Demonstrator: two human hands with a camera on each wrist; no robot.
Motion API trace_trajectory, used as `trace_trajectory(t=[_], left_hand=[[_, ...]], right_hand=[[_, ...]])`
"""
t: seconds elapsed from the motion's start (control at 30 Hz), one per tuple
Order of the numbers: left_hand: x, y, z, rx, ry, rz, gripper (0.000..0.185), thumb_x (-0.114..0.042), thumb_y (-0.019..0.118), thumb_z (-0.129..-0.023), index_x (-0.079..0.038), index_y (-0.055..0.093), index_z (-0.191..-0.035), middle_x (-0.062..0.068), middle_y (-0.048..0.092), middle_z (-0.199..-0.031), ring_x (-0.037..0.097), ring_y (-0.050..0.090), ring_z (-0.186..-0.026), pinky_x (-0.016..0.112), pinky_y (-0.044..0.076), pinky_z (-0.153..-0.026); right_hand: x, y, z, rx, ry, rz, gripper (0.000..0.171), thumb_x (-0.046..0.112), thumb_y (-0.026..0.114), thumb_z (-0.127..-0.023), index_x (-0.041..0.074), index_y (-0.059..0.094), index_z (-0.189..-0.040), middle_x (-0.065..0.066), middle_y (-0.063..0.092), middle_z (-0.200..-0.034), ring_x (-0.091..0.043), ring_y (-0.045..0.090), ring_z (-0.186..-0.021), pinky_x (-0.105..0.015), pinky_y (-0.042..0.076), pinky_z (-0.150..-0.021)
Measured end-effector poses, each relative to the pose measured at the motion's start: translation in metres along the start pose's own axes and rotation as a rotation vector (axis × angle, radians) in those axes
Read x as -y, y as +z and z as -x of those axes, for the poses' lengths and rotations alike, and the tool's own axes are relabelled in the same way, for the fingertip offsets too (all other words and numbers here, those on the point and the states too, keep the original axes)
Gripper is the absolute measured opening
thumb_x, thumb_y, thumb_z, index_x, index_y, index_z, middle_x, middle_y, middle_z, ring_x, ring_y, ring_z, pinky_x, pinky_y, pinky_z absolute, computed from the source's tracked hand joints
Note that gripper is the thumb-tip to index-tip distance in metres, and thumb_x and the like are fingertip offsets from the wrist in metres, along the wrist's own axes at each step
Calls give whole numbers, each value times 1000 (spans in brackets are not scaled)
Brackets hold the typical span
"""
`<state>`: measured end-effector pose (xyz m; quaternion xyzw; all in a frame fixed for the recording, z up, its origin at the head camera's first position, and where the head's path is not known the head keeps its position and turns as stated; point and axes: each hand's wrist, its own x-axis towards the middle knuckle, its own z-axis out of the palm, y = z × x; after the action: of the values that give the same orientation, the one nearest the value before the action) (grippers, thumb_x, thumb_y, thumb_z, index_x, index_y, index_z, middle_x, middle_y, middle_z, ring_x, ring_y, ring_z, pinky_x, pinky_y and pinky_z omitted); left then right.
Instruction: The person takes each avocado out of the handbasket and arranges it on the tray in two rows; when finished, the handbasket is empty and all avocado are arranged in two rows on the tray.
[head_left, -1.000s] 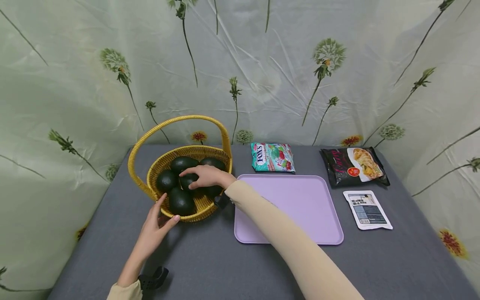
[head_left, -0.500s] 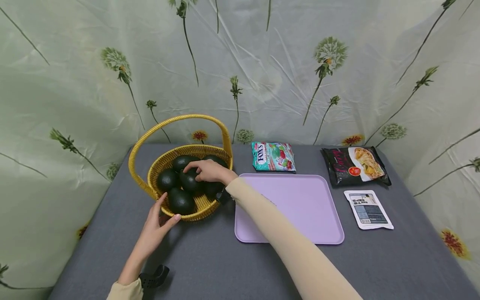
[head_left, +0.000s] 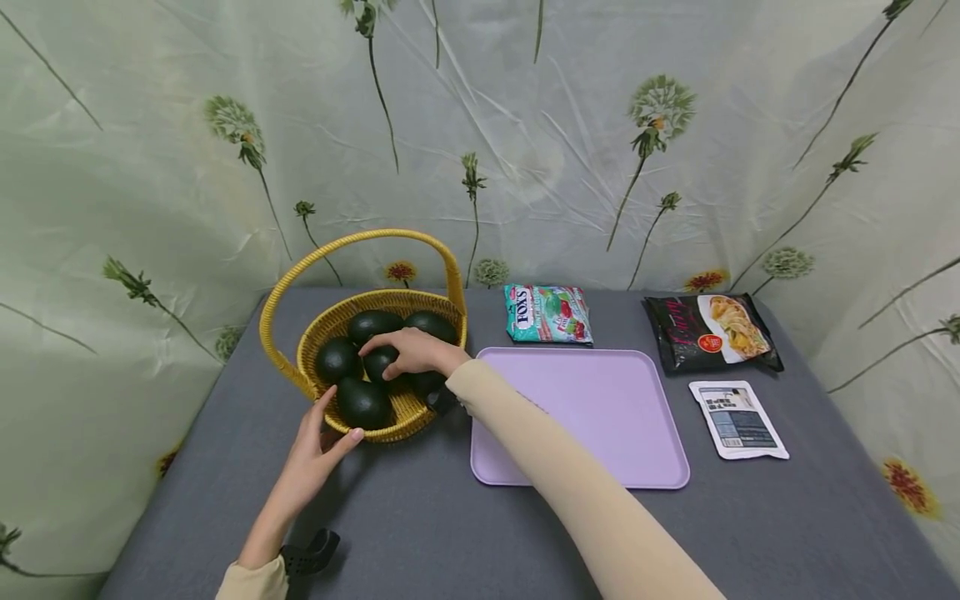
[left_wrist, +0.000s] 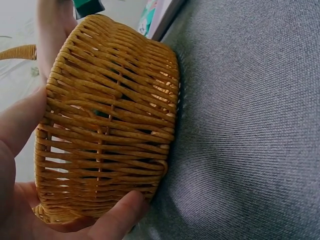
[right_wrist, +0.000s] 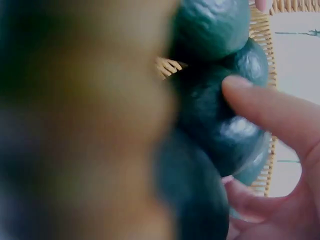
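Note:
A yellow woven basket (head_left: 397,432) with a tall arched handle holds several dark green avocados, one of them a front avocado (head_left: 365,406) by the near rim. My left hand (head_left: 309,460) grips the basket's near left side, thumb and fingers spread along the rim and weave. In the left wrist view, its fingertips press the woven wall (left_wrist: 110,125). My right hand (head_left: 411,350) reaches in from the right and holds the middle avocado (head_left: 377,364) between thumb and fingers. The right wrist view has the thumb on top of that avocado, with a blurred shape covering the left half.
A lilac tray (head_left: 600,417) lies right of the basket, under my right forearm. Behind it is a FOX'S candy bag (head_left: 549,314). Farther right lie a black food packet (head_left: 708,333) and a white pouch (head_left: 738,421). A floral curtain (head_left: 540,167) hangs behind the table.
My right hand's thumb and fingers lifted slightly off the middle avocado half a second ago, then came back down around it. The left hand and basket stay in place.

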<state>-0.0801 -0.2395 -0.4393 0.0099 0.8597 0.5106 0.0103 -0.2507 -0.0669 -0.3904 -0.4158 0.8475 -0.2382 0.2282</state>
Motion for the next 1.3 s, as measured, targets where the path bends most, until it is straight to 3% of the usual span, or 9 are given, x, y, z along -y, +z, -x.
trace_trajectory(t=[0.3, 0.53, 0.6, 0.67, 0.77, 0.83, 0.9, 1.0, 1.3], left_hand=[[-1, 0, -1, -5, 8, -19, 77, -21, 59, -97, -2, 9, -153, 34, 5, -149, 50, 13, -135, 64, 31, -98], [-1, -1, -2, -4, 5, -25, 79, -22, 60, -96, -2, 9, -153, 34, 6, -149, 49, 13, -136, 63, 30, -99], [-1, -1, -1, -2, 1, -26, 79, -23, 60, -97, -3, 8, -153, 33, 6, -149, 49, 13, -136, 63, 29, -99], [-1, -1, -1, 0, -2, -23, 79, -24, 60, -97, -3, 8, -153, 33, 5, -150, 49, 12, -136, 63, 28, -100], [0, -2, 0, 1, -4, -21, 80, -24, 60, -96, -2, 8, -153, 33, 5, -150, 49, 11, -136, 64, 26, -101], [0, -2, 0, -1, -6, -21, 80, -24, 60, -96, -2, 8, -153, 33, 5, -150, 49, 10, -137, 64, 25, -101], [0, -2, 1, 0, -11, -16, 80, -23, 60, -96, -2, 8, -153, 33, 4, -150, 49, 10, -137, 65, 24, -101], [0, -2, 1, 7, -25, 4, 80, -23, 60, -96, -4, 6, -153, 32, 2, -151, 49, 8, -137, 65, 21, -102], [1, 1, -1, 12, -42, 54, 81, -23, 59, -97, -9, 5, -154, 28, -2, -153, 47, 6, -138, 64, 19, -103]], right_hand=[[-10, -20, 26, -91, -144, -186, 49, 19, 63, -94, 19, 49, -141, -4, 45, -143, -18, 49, -116, -28, 41, -92], [-29, -36, 66, -159, -193, -319, 48, 22, 61, -95, 19, 48, -142, 2, 44, -143, -17, 47, -120, -31, 41, -97], [-36, -39, 80, -182, -187, -342, 49, 22, 62, -95, 20, 48, -141, -3, 56, -118, -15, 53, -98, -29, 44, -84], [-42, -41, 94, -206, -164, -358, 49, 23, 63, -94, 21, 49, -141, -3, 51, -88, -15, 46, -78, -27, 39, -71], [-53, -44, 114, -238, -123, -382, 49, 22, 64, -93, 20, 49, -141, -4, 43, -81, -20, 38, -71, -31, 34, -66], [-61, -44, 127, -258, -76, -390, 50, 24, 64, -93, 22, 49, -141, -4, 53, -98, -20, 48, -82, -33, 40, -72], [-70, -42, 138, -275, -34, -401, 51, 25, 64, -93, 23, 48, -141, -4, 54, -121, -24, 53, -97, -38, 44, -79], [-85, -35, 149, -294, 21, -424, 52, 25, 64, -93, 23, 48, -142, -9, 53, -128, -29, 53, -108, -44, 45, -85], [-111, -9, 162, -299, 97, -460, 52, 23, 65, -93, 17, 47, -142, -12, 48, -137, -33, 49, -117, -49, 40, -94]])
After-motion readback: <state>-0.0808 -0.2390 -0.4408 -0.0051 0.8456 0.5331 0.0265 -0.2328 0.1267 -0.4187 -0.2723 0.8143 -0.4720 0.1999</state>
